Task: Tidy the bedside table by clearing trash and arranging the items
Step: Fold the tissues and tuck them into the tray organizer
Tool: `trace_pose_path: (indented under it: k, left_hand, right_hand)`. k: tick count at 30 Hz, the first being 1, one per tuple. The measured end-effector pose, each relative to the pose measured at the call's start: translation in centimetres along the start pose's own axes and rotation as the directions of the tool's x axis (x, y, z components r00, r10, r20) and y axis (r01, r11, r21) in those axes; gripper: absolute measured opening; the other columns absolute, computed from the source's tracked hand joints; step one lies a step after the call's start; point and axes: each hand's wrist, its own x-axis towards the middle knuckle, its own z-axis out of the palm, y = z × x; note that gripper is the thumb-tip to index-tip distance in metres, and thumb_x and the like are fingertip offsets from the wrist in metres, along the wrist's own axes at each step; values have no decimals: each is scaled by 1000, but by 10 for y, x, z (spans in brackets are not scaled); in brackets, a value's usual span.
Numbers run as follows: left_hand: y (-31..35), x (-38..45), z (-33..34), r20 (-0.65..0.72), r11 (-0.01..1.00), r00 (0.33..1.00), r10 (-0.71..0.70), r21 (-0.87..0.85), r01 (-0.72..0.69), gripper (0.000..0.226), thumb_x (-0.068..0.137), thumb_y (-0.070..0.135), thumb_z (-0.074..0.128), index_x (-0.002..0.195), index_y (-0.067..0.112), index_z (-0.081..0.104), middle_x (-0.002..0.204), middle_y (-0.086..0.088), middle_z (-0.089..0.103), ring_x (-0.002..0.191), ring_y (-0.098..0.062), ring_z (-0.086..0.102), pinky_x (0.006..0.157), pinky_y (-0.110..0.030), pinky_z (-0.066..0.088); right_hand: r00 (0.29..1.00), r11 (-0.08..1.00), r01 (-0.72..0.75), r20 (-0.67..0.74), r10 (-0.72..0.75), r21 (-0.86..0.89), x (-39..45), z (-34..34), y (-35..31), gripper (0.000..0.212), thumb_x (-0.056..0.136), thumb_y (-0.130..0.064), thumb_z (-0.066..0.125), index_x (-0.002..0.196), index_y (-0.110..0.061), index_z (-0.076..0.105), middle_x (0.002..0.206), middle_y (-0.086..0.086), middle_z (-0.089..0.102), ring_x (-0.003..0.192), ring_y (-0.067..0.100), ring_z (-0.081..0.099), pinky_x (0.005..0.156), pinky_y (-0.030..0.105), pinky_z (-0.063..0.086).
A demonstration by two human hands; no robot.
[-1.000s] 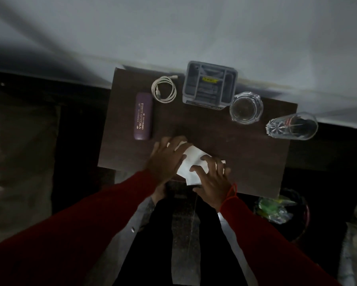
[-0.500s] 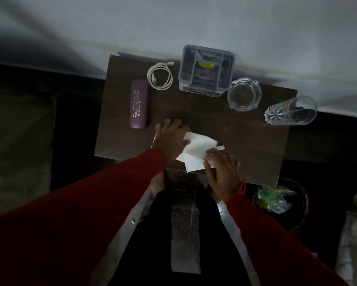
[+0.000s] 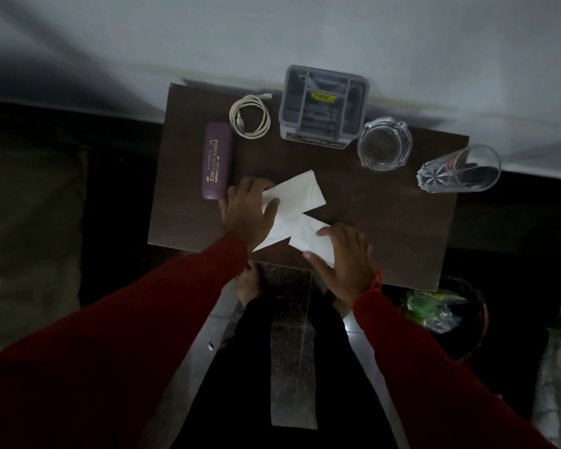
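A white tissue (image 3: pixel 297 209) lies folded on the dark wooden bedside table (image 3: pixel 386 222), near its front edge. My left hand (image 3: pixel 248 212) presses flat on the tissue's left part, thumb over its edge. My right hand (image 3: pixel 345 254) rests on the tissue's lower right flap, fingers spread. Behind them stand a purple glasses case (image 3: pixel 217 160), a coiled white cable (image 3: pixel 250 115), a grey organiser box (image 3: pixel 323 106), a glass ashtray (image 3: pixel 385 143) and a drinking glass (image 3: pixel 459 169) lying on its side at the right edge.
A dark bin (image 3: pixel 450 315) with green and clear plastic wrappers stands on the floor right of the table's front. A white wall runs behind the table. A bed edge (image 3: pixel 29 222) lies to the left. My legs are below the table's front.
The tissue has spread wider, with one flap now reaching up towards the table's middle. My left hand slid left and my right hand moved down to the lower flap.
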Motion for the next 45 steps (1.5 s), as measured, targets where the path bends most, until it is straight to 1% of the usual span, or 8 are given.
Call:
trace_pose_path:
  k: [4,9,15,22,26,35,40,45]
  left_hand:
    - [11,13,3,41,991,995,87,95,-91,45,96,36,62,139,26,56,140,-2,58,126,-35,48,102,-51,35]
    - [35,36,3,164,980,985,61,176,-90,32,93,32,67,125,30,62,126,1,63,129,-31,44,107,-51,26]
    - [28,48,-10,11,955,997,75,-290,-68,11,91,19,67,99,13,68,101,-5,68,98,-24,63,90,-41,51]
    - [6,45,-47,165,863,975,151,-502,-49,13,100,14,62,112,11,65,106,-2,71,89,-5,65,82,-25,52]
    - [-10,36,-34,335,943,935,116,-332,1,20,97,24,66,112,11,68,113,-9,72,99,-23,69,86,-36,54]
    - [9,-4,10,179,963,982,66,247,-110,73,83,39,80,146,24,46,143,-9,50,130,-38,44,107,-56,36]
    - [6,0,14,195,981,972,-129,166,97,71,81,44,81,138,21,44,128,-9,67,125,-36,57,108,-55,39]
    - [6,-3,10,232,994,967,-103,-19,111,41,88,38,76,117,12,64,123,-13,65,114,-38,62,90,-50,54]
  right_hand:
    - [983,979,-181,12,183,-96,17,2,-7,54,88,-45,65,137,-28,47,137,2,51,123,32,44,97,52,36]
    - [930,930,-316,129,343,-190,33,2,-11,39,85,-43,67,119,-27,57,124,2,56,123,33,41,101,51,30]
    - [916,868,-400,92,391,295,36,-6,1,14,79,-30,71,86,-28,59,94,2,63,102,32,58,90,50,49]
    - [827,551,-458,107,551,698,35,-15,13,22,86,-20,75,104,-14,64,103,8,70,87,17,67,75,36,55]
    - [805,320,-421,187,563,849,36,-19,3,12,89,-15,73,99,-15,67,96,1,72,81,10,68,67,26,56]
    - [745,-46,-387,342,572,921,30,-11,-14,7,92,-9,65,98,-13,66,94,3,73,79,13,73,63,30,61]
    - [757,-13,-398,336,560,917,24,-15,-21,5,94,-11,63,98,-13,65,96,5,72,83,18,70,57,27,59]
    - [885,185,-298,198,422,937,36,-41,-28,14,98,-14,58,107,-18,68,107,5,73,98,22,69,80,41,57]
